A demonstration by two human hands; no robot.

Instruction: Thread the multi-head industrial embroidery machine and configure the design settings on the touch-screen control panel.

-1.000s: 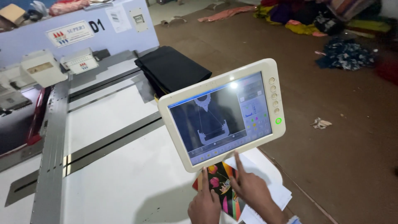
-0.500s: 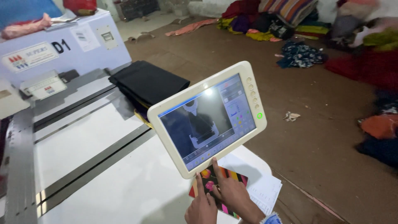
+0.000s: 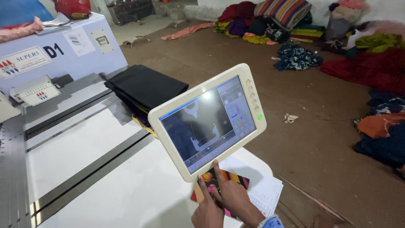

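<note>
So nearest the camera, both hands were up at the bottom edge of the touchscreen control panel [image 3: 209, 120]. The right hand [image 3: 235, 198] had its index fingertip on the row of small icons there, and the left hand [image 3: 207, 213] pointed a finger just beside it. Neither grip had hold of anything: pointing fingers out, the rest loosely curled.

Looked to me like the menu-tapping step. Those icons sat close together, so any further tap would need a light, precise fingertip.

Under the hands lay a colourful striped card [image 3: 236, 179] and white papers [image 3: 268, 194] on the white tabletop [image 3: 105, 190]. Farther left sat folded black fabric [image 3: 145, 86], with clothes piles [image 3: 295, 57] on the far floor [image 3: 320, 126].
</note>
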